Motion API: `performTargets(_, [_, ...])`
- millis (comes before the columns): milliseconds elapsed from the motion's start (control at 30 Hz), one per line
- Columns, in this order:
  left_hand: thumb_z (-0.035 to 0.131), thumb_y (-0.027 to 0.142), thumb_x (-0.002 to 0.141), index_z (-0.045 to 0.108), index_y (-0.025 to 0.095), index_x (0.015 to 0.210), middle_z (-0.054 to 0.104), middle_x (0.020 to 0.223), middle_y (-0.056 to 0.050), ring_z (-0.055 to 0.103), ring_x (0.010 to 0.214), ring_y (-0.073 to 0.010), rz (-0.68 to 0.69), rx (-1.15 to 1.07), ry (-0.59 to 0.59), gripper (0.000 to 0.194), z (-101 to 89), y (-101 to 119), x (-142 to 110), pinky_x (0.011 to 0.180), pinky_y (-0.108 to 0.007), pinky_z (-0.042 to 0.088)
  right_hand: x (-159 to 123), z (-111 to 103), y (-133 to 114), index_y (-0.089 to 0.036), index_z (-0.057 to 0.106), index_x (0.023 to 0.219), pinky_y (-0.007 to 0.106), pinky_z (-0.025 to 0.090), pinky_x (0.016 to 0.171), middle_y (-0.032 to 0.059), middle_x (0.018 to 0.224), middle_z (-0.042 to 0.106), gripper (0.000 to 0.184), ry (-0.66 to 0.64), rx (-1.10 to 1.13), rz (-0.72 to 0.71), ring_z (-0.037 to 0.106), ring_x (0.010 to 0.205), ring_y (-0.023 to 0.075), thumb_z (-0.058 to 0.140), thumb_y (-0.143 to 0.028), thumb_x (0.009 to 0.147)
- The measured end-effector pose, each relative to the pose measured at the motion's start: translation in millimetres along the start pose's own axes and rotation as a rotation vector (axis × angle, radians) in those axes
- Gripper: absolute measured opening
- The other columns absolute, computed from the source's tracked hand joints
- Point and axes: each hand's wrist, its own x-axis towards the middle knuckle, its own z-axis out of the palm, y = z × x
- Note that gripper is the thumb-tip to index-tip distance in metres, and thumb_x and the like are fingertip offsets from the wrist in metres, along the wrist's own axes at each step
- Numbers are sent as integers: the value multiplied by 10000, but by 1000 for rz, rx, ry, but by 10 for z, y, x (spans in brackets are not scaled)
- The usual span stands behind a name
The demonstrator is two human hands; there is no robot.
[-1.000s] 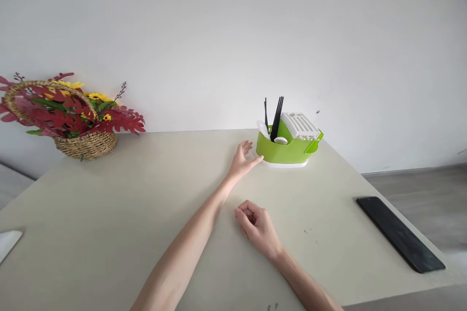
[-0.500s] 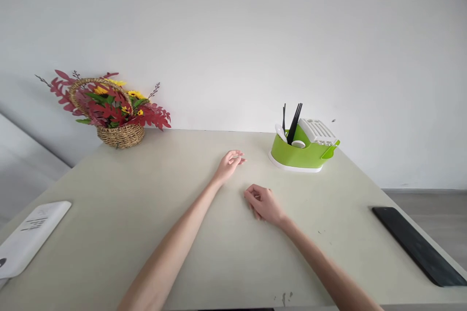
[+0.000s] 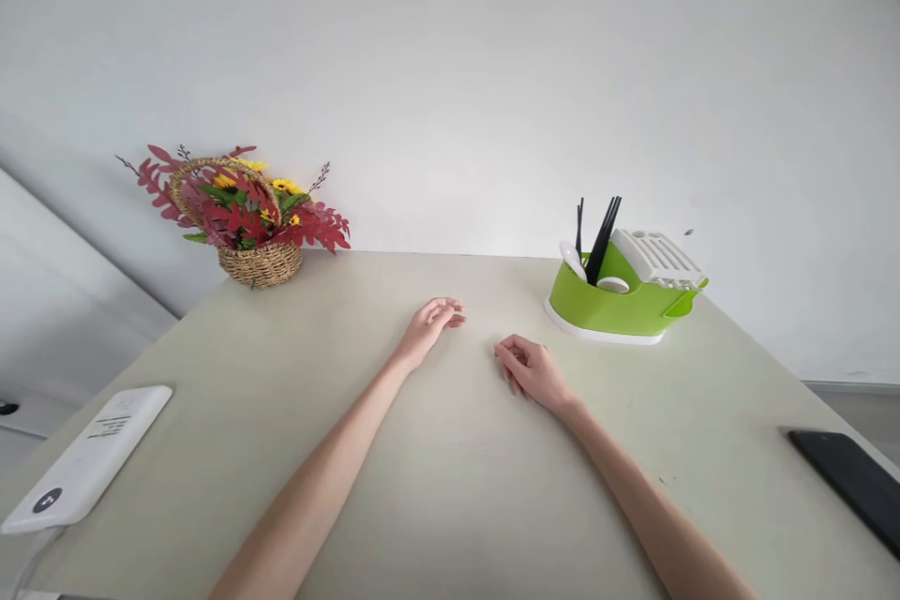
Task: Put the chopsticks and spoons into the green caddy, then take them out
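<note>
My left hand (image 3: 427, 330) is held over the middle of the table with its fingers loosely bent and apart, holding nothing. To its right and slightly nearer is my right hand (image 3: 535, 371), its fingers more curled and a little apart, with nothing seen in it. Closest to the right hand stands a green utensil caddy (image 3: 597, 302) on a white base. It holds black chopsticks (image 3: 603, 242), a white spoon (image 3: 573, 260) and a second white rounded utensil (image 3: 613, 285); a white slotted rack (image 3: 659, 258) forms its right part. Neither hand touches the caddy.
A wicker basket (image 3: 260, 265) of red leaves and yellow flowers stands back left by the wall. A white power bank (image 3: 88, 459) with a cable (image 3: 38, 562) lies at the table's left. A black phone (image 3: 850, 483) lies near the right edge of the table (image 3: 436, 506).
My view has turned slightly left, so the basket, caddy and phone appear farther right. The gap between my hands has widened, with the left hand shifted left. Neither hand has taken anything.
</note>
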Motion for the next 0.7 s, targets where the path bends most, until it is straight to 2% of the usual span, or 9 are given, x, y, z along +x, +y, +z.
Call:
performTargets(100, [716,510,925,686,168,1091,728,1184,-121,728,1012,-227,-9,53,-3,382,35,1,-21,990,-417,566,-22,29,-10,-218,620,876,250,425,508,-41,619,604,424,22,-35,-32,491,432,95,534,-619,984])
performTargets(167, [699,514,937,679,167,1091,738,1155,-117,730,1000,-225,-9,96,-16,380,75,1,-43,971,-403,572,-23,44,-11,-223,639,903,254,414,507,-26,673,639,410,29,-54,-44,491,456,102,539,-613,979])
performTargets(367, [622,479,992,678,197,1092,761,1126,-94,735,1003,-219,70,345,-83,304,186,23,-138,978,-384,562,-20,53,25,-249,666,1110,277,411,496,41,1056,760,340,53,-89,-73,468,453,93,533,-538,988])
performTargets(433, [623,463,992,690,211,1085,774,1100,-82,734,1025,-225,101,432,-98,277,211,38,-159,983,-381,560,-25,52,34,-258,676,1141,285,424,520,46,1154,755,314,60,-101,-88,452,461,90,545,-496,985])
performTargets(567, [611,454,1001,700,220,1091,786,1095,-73,740,1043,-225,125,505,-125,266,235,58,-172,966,-362,570,-42,60,17,-270,681,1255,294,461,568,39,1174,764,336,45,-200,-155,490,500,107,554,-394,970])
performTargets(700, [613,450,999,706,217,1096,789,1088,-75,743,1032,-227,136,544,-126,269,238,68,-175,922,-347,581,-74,84,-29,-315,645,1328,310,515,616,24,1472,651,379,21,-320,-246,508,513,93,543,-309,962])
